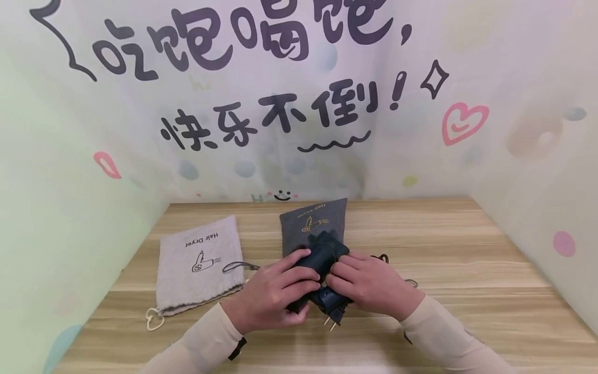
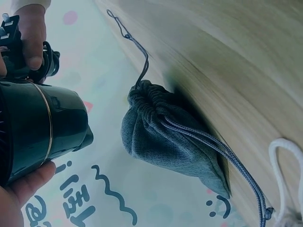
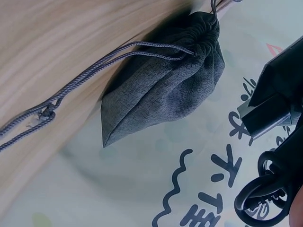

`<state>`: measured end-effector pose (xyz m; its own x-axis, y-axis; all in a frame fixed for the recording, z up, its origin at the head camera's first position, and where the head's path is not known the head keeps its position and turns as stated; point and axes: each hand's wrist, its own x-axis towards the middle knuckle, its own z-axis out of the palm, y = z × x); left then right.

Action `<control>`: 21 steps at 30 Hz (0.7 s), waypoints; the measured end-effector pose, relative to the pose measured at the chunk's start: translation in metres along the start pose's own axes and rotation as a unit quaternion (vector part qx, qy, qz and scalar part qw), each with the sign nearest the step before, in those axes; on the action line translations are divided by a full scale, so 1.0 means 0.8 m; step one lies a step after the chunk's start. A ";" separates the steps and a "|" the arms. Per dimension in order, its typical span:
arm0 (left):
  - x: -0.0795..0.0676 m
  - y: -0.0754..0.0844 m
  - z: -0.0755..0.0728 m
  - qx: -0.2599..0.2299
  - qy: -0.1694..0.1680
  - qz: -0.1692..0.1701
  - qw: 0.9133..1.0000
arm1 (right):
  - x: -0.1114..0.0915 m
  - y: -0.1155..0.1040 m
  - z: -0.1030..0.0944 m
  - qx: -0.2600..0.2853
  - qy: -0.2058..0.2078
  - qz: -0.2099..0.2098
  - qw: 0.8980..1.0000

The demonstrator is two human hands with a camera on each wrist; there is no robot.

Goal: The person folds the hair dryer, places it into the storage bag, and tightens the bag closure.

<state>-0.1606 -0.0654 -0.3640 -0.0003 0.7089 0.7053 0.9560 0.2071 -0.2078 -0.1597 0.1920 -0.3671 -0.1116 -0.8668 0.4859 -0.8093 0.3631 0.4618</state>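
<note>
Head view: left hand point(image 1: 275, 293) gripped dryer point(image 1: 322, 258), right hand point(image 1: 369, 283) gripped its bundled cord point(image 3: 244, 201), all above mid-desk point(image 1: 467, 249). Wood ran rightward from there to the side edge. Dark bag point(image 1: 295, 236) lay just beyond, tip at back edge, mouth gathered. Pale bag point(image 1: 184, 275) lay left, near the left edge. Contents of either: couldn't tell.

The left forearm point(image 1: 198, 343) and the right forearm point(image 1: 453, 335) are angled inward, both covered by pale sleeves point(image 1: 434, 317). The left hand point(image 1: 275, 293) is held with fingers point(image 1: 299, 274) bent and slightly spread, its thumb point(image 1: 299, 316) set below them. The right hand point(image 1: 371, 284) is held near it, fingers curled, its thumb hidden in the head view.
</note>
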 end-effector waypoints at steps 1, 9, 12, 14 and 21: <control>0.000 0.000 0.000 -0.001 0.000 0.000 1.000 | 0.000 0.000 0.000 -0.001 0.000 -0.001 1.000; 0.002 0.000 -0.003 0.000 -0.003 0.012 1.000 | 0.001 0.002 -0.004 -0.004 -0.002 -0.010 1.000; 0.003 0.001 -0.003 0.003 -0.001 0.015 1.000 | 0.001 0.003 -0.004 -0.002 -0.002 -0.011 1.000; 0.003 0.002 -0.003 0.004 0.000 0.013 1.000 | 0.001 0.004 -0.004 -0.001 -0.002 -0.012 1.000; 0.004 0.004 -0.003 -0.001 -0.001 0.012 1.000 | 0.000 0.004 -0.004 0.014 -0.003 -0.015 1.000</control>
<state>-0.1571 -0.0643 -0.3609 0.0228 0.7155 0.6982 0.9564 0.1879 -0.2238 -0.1606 0.1945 -0.3629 -0.0900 -0.8790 0.4682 -0.8285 0.3270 0.4547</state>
